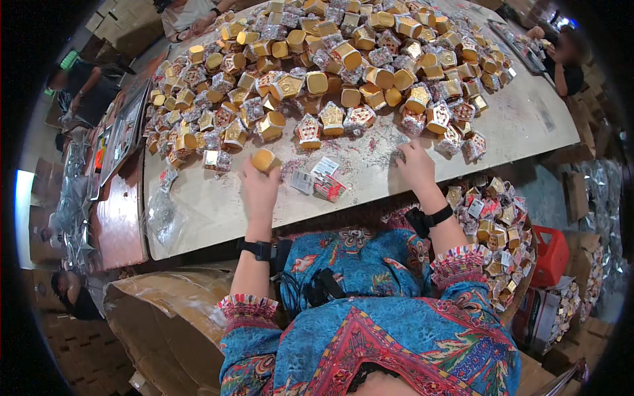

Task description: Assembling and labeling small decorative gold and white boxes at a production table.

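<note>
My left hand (pixel 260 188) is closed around a small ornament whose round gold base (pixel 265 160) faces up. Over the table to the right, my right hand (pixel 417 168) has loosely bent fingers that are slightly apart, with nothing visible in them. Its fingertips are at a patch of loose glitter. Between my hands lie a red-and-white wrapped piece (pixel 330 190) and small white printed labels (pixel 302 181). Beyond them is a large heap of glittery, house-shaped ornaments (pixel 308 131) with gold bases. I wear a black strap on each wrist.
The pale table (pixel 218 224) carries scattered glitter and a clear plastic bag (pixel 164 214). An open cardboard box (pixel 172 317) stands at lower left. More ornaments fill a container (pixel 495 231) at right, near a red plastic container (pixel 550 256). Other people work around the table.
</note>
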`<state>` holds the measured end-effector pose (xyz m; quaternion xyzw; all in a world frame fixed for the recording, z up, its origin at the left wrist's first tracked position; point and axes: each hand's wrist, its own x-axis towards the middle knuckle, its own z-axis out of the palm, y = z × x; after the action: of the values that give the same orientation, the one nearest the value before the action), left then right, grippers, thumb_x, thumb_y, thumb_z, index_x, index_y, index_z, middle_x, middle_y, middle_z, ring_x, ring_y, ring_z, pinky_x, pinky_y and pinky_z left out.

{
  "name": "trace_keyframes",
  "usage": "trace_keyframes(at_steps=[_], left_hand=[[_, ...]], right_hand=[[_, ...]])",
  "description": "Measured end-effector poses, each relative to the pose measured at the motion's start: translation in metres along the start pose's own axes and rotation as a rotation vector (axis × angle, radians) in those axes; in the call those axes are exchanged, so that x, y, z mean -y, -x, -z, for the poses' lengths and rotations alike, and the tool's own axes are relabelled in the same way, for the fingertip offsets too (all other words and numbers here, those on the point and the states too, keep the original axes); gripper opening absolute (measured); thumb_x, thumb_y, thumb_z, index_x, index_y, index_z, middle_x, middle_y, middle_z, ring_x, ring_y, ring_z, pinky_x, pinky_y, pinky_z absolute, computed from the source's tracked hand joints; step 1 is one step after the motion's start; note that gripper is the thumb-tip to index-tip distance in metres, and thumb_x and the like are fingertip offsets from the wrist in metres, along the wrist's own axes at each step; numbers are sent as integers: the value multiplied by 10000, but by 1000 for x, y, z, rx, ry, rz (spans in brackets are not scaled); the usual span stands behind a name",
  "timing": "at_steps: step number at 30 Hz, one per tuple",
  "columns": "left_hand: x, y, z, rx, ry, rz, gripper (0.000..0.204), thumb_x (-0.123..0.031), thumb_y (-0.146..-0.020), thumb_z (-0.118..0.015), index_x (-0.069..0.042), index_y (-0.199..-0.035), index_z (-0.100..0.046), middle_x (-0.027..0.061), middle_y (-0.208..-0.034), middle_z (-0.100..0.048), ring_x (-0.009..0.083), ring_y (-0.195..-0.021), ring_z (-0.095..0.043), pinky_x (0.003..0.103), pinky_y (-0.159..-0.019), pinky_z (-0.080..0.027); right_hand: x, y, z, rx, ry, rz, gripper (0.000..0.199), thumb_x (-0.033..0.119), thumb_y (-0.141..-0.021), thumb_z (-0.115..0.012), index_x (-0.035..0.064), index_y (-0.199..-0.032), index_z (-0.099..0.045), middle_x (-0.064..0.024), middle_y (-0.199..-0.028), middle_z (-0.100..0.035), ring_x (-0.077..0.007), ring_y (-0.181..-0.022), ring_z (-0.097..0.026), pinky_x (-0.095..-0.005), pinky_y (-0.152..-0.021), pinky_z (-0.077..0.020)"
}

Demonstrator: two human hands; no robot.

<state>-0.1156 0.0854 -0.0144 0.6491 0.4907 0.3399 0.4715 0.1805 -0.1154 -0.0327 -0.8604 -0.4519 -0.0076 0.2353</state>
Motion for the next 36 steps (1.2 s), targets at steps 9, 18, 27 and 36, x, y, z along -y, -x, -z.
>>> trace_keyframes(at_steps=[9, 18, 27, 36], left_hand=[[-55, 48, -64, 527, -906, -1141, 273, -122, -654, -676, -58, -912, -612, 152, -967, -546, 319, -1025, -504, 431, -946, -355], [-46, 42, -60, 689, -885, -1095, 217, -131, -654, -698, -54, -813, -571, 130, -962, -515, 305, -1025, -478, 436, -941, -352], [-42, 31, -63, 628, -492, -902, 195, -107, -673, -708, -36, -801, -580, 111, -817, -559, 318, -841, -539, 383, -725, -414], [-50, 28, -76, 552, 42, -189, 135, -58, -788, -660, 4, -885, -590, 21, -790, -605, 84, -728, -575, 235, -661, -484]], right_hand=[[-15, -7, -8, -134, -108, 90, 86, 136, -749, -649, 50, -750, -643, -113, -836, -582, -313, -777, -590, -406, -671, -489], [-23, -31, 6, -183, -504, -74, 155, 147, -741, -697, 3, -798, -679, -79, -708, -634, -169, -607, -589, -310, -549, -451], [-10, -34, 29, -31, -1067, -410, 141, 111, -797, -664, -24, -823, -698, -28, -645, -623, -72, -506, -544, -213, -437, -399], [5, -30, 17, -88, -1055, -355, 185, 137, -836, -645, -40, -860, -690, -27, -699, -630, -63, -507, -513, -210, -446, -393]])
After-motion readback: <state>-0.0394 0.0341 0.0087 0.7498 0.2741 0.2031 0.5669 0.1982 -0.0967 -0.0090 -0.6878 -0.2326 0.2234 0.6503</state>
